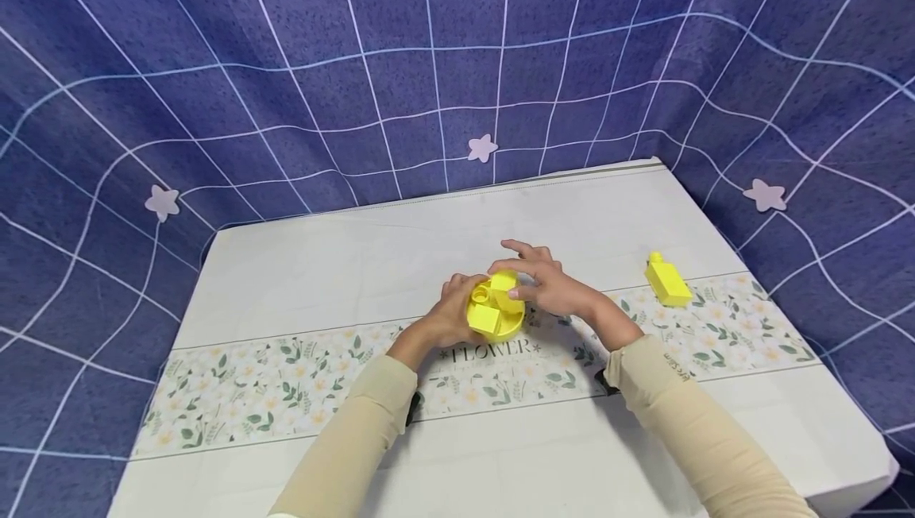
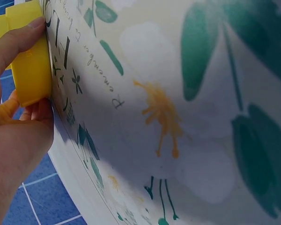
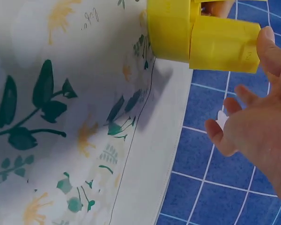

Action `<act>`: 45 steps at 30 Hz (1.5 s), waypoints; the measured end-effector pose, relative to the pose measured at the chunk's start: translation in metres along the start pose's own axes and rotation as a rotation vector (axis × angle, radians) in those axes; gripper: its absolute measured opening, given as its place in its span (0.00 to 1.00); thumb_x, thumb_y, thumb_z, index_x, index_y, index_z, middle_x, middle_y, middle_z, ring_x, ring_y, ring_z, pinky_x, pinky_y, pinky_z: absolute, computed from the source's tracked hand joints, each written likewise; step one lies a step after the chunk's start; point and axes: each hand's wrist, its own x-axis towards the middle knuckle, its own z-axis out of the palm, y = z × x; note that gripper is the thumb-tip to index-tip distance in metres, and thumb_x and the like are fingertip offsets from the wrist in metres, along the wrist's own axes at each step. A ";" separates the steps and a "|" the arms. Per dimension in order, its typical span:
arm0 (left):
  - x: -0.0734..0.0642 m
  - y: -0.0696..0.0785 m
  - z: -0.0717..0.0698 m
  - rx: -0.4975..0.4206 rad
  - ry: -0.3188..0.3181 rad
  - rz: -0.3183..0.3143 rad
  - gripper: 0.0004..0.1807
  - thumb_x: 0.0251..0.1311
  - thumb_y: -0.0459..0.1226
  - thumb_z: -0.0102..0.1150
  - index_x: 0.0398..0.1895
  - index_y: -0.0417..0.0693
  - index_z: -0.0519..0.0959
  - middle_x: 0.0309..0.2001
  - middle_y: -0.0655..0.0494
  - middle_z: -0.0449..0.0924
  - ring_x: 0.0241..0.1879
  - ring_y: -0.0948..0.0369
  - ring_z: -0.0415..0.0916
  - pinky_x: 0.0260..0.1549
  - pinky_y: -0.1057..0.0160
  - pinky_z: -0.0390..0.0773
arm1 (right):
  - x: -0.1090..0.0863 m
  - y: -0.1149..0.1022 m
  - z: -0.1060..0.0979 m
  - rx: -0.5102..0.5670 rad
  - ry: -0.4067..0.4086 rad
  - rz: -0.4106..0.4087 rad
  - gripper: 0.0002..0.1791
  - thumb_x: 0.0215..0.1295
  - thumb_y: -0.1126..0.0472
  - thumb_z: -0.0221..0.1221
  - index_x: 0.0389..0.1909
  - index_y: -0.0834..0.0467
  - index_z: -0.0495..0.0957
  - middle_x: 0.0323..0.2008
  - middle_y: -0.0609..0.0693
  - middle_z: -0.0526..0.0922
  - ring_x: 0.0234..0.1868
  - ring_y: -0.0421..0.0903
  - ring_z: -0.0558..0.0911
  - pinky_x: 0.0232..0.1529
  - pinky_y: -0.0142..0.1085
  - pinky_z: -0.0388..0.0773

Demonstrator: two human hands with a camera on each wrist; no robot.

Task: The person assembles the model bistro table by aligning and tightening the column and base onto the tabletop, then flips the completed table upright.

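A round yellow tray with raised rim (image 1: 511, 330) sits on the cloth near the middle of the table. My left hand (image 1: 454, 313) grips its left side; in the left wrist view the thumb lies along the tray's wall (image 2: 33, 70), with fingertips under its far edge. Two yellow blocks and a small yellow ring-topped piece (image 1: 480, 294) stand in the tray. With thumb and index finger, my right hand (image 1: 546, 284) pinches the taller yellow block (image 1: 504, 280) near its top, the other fingers off it. The shorter yellow block (image 1: 484, 318) stands in front.
A yellow bottle-shaped piece (image 1: 668, 283) with a round knob lies on the right of the table. A white cloth (image 1: 343, 264) with a floral band covers the table. Behind and beside it hangs a blue gridded curtain (image 1: 400, 81).
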 end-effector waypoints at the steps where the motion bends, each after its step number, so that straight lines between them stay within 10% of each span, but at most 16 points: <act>1: 0.000 0.000 0.000 -0.005 0.000 0.000 0.59 0.31 0.33 0.82 0.71 0.55 0.59 0.58 0.54 0.60 0.60 0.56 0.54 0.64 0.51 0.60 | 0.000 0.000 0.001 -0.009 0.021 0.010 0.20 0.63 0.62 0.61 0.57 0.49 0.77 0.74 0.54 0.51 0.68 0.60 0.49 0.60 0.66 0.42; 9: 0.001 0.000 0.001 -0.011 0.005 -0.008 0.57 0.30 0.32 0.82 0.69 0.57 0.61 0.58 0.55 0.60 0.60 0.57 0.54 0.64 0.51 0.59 | 0.001 0.004 0.009 -0.004 0.190 0.067 0.18 0.57 0.56 0.67 0.47 0.52 0.75 0.67 0.57 0.62 0.63 0.59 0.55 0.60 0.63 0.50; 15: 0.001 0.001 0.001 0.001 0.007 -0.012 0.57 0.30 0.32 0.82 0.69 0.57 0.61 0.57 0.54 0.61 0.59 0.56 0.55 0.64 0.51 0.60 | -0.002 0.010 0.000 0.134 0.057 0.061 0.29 0.65 0.61 0.59 0.67 0.44 0.68 0.74 0.49 0.51 0.70 0.56 0.46 0.64 0.66 0.48; 25: 0.000 -0.001 0.003 -0.010 0.001 -0.012 0.57 0.30 0.32 0.82 0.70 0.58 0.60 0.58 0.54 0.60 0.59 0.56 0.55 0.64 0.51 0.60 | 0.004 0.021 -0.010 0.244 -0.136 0.099 0.23 0.67 0.60 0.56 0.64 0.49 0.73 0.75 0.46 0.49 0.73 0.55 0.42 0.65 0.66 0.39; 39: 0.002 -0.001 0.004 -0.023 0.019 -0.027 0.58 0.28 0.31 0.81 0.69 0.60 0.62 0.58 0.56 0.60 0.57 0.57 0.55 0.64 0.52 0.60 | 0.007 0.012 0.009 0.061 0.196 0.156 0.15 0.62 0.57 0.64 0.45 0.55 0.72 0.61 0.53 0.69 0.61 0.55 0.58 0.61 0.62 0.49; 45: 0.002 -0.002 0.004 -0.015 0.024 -0.029 0.57 0.29 0.31 0.81 0.69 0.60 0.62 0.58 0.56 0.60 0.58 0.57 0.55 0.63 0.51 0.60 | -0.004 0.017 0.004 0.205 0.161 0.142 0.21 0.65 0.54 0.60 0.58 0.51 0.71 0.67 0.48 0.64 0.67 0.55 0.56 0.65 0.62 0.48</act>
